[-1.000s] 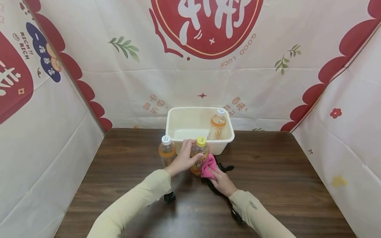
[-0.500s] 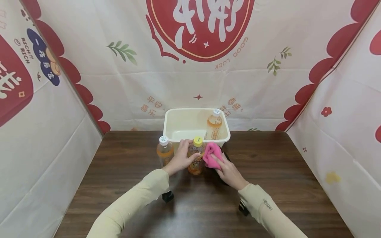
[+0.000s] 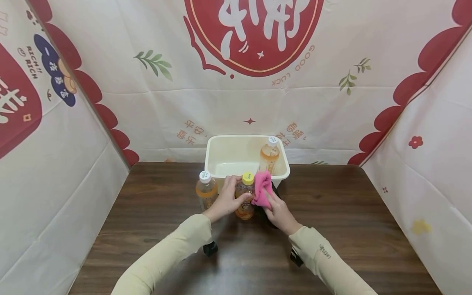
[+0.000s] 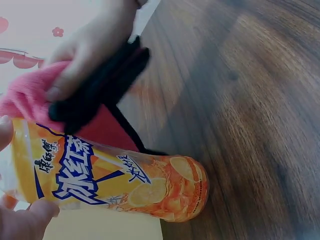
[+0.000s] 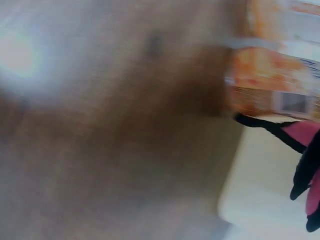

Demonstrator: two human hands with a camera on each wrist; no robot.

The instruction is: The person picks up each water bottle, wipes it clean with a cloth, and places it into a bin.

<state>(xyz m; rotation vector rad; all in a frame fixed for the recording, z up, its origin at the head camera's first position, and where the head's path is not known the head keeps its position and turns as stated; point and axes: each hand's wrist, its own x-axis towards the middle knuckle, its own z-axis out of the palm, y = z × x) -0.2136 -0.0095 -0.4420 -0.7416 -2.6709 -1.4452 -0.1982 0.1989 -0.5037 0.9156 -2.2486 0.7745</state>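
An iced tea bottle with a yellow cap stands upright on the table in the head view. My left hand grips its upper part, thumb across the front. In my right hand is a bunched pink cloth, right at the bottle's upper right side. The left wrist view shows the bottle's yellow label and black trim on the cloth. Left of my left hand stands a white-capped bottle, its lower part hidden behind that hand.
Just behind the bottles is a cream plastic bin, near the table's back edge. Another white-capped bottle stands in its right end. Printed fabric walls the brown wooden table at the back and both sides.
My right hand has moved the cloth up along the right side of the yellow-capped bottle, from its lower part to near the cap. My left hand keeps its grip.
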